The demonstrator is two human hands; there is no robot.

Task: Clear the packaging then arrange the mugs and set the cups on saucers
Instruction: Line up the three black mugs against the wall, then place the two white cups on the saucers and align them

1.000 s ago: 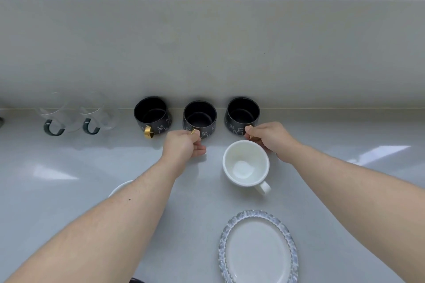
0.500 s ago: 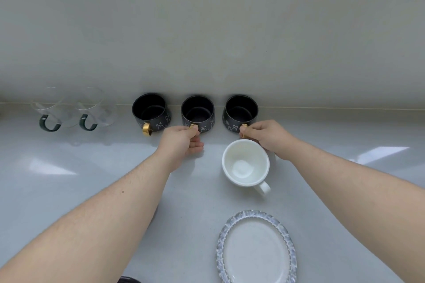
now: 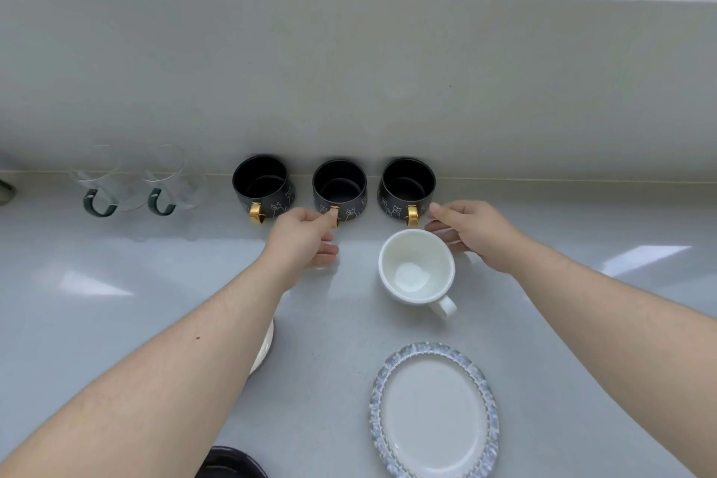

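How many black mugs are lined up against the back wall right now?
3, in a row: left black mug, middle black mug with its gold handle pinched by the left hand, right black mug beside the right hand. None appear hidden.

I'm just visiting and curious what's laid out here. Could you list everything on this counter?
Black mugs with gold handles: three, in a row against the back wall; left, middle, right.
Clear glass cups with dark green handles: two, left of the black mugs; and.
White cup: one, in front of the right black mug, standing on the bare counter, handle toward the camera.
Oval saucer: one, white with a blue-grey patterned rim, near edge, empty.
White plate edge: one, mostly hidden under the left forearm.
Dark object: one, bottom edge, cut off, cannot tell what.
Counter: pale grey, glossy.
Left hand: pinching the middle mug's handle.
Right hand: open, beside the right mug's handle.
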